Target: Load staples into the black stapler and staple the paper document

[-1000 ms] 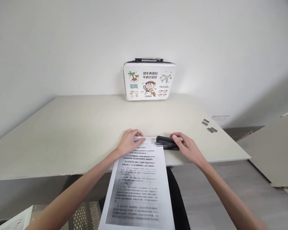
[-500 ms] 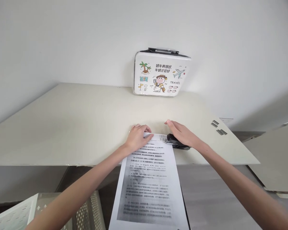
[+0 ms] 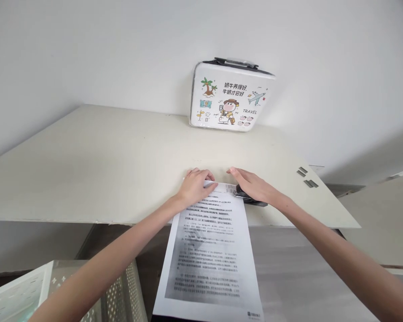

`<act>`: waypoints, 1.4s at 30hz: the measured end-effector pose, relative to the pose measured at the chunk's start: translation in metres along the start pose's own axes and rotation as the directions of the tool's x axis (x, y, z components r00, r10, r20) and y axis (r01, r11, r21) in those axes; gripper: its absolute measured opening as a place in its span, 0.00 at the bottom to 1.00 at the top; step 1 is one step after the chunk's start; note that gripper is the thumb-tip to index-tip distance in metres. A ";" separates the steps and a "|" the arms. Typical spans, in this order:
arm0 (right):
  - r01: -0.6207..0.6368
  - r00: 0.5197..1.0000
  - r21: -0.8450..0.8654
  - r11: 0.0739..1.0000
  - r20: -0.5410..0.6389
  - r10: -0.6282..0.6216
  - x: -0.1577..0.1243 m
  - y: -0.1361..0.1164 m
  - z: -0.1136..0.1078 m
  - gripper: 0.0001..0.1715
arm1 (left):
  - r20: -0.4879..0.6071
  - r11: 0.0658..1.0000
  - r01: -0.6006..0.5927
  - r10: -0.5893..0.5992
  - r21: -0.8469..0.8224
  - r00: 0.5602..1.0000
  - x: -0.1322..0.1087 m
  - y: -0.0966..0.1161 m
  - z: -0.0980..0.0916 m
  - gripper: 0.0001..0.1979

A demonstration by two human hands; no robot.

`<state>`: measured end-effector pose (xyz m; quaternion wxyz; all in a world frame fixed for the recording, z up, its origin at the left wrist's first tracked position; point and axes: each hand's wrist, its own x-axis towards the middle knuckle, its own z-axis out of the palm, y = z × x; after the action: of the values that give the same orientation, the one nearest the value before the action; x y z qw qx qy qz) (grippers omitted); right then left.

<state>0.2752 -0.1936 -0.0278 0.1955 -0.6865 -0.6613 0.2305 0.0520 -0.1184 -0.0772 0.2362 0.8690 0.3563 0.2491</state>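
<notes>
A long printed sheet of paper (image 3: 208,250) lies with its far end on the table, and the rest reaches past the front edge toward me. My left hand (image 3: 197,185) pinches its far left corner, thumb on top and fingers curled at the edge. A black stapler (image 3: 256,202) sits at the far right corner, its nose over the paper's edge. Over the stapler's top rests my right hand (image 3: 255,184), palm pressing down and fingers reaching forward past it. Much of the stapler is hidden beneath that hand.
A white case (image 3: 231,98) with cartoon prints and a black handle stands at the back of the pale table (image 3: 87,170), against the wall. Below the front edge at left is a perforated white plastic basket (image 3: 121,290). Grey slots (image 3: 307,176) mark the table's right side.
My right hand has sunk lower onto the stapler, covering more of its top. The left hand keeps its place on the paper. The camera view has shifted slightly.
</notes>
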 end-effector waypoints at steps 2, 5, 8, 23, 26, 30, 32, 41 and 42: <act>-0.005 1.000 -0.014 1.000 0.013 0.005 0.001 0.000 0.000 0.41 | -0.001 1.000 0.001 -0.001 -0.004 1.000 0.000 0.000 0.000 0.07; -0.017 0.999 -0.039 0.999 0.035 0.018 0.002 -0.002 0.001 0.41 | 0.000 1.000 0.010 -0.010 0.002 1.000 0.000 -0.001 0.001 0.07; 0.014 1.000 -0.059 0.998 0.024 -0.012 0.003 -0.003 0.002 0.41 | -0.004 1.000 0.011 -0.011 0.007 1.000 0.001 -0.002 0.002 0.08; 0.014 0.994 -0.171 0.985 0.107 0.004 0.002 -0.017 -0.001 0.36 | 0.008 1.000 -0.010 0.010 0.003 1.000 0.002 -0.002 0.001 0.08; -0.002 0.990 -0.192 0.981 0.138 0.029 0.001 -0.021 -0.002 0.36 | 0.012 1.000 -0.010 0.010 0.003 1.000 0.003 -0.001 0.000 0.07; 0.003 0.990 -0.202 0.979 0.137 0.025 0.000 -0.024 -0.003 0.35 | 0.023 1.000 -0.010 0.010 0.004 1.000 0.003 0.001 -0.002 0.07; 0.001 0.991 -0.194 0.981 0.132 0.025 -0.001 -0.025 -0.003 0.34 | 0.021 1.000 -0.015 0.015 0.002 1.000 0.003 0.001 -0.003 0.07; 0.008 0.991 -0.163 0.987 0.130 0.013 0.000 -0.023 -0.004 0.35 | 0.021 1.000 -0.020 0.020 0.000 1.000 0.002 0.000 -0.004 0.07; 0.009 0.991 -0.162 0.987 0.131 0.012 0.000 -0.023 -0.004 0.35 | 0.021 1.000 -0.022 0.022 0.002 1.000 0.002 0.000 -0.004 0.07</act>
<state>0.2586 -0.1925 -0.0116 0.0948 -0.6839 -0.6889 0.2208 0.0515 -0.1161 -0.0734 0.2365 0.8756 0.3446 0.2421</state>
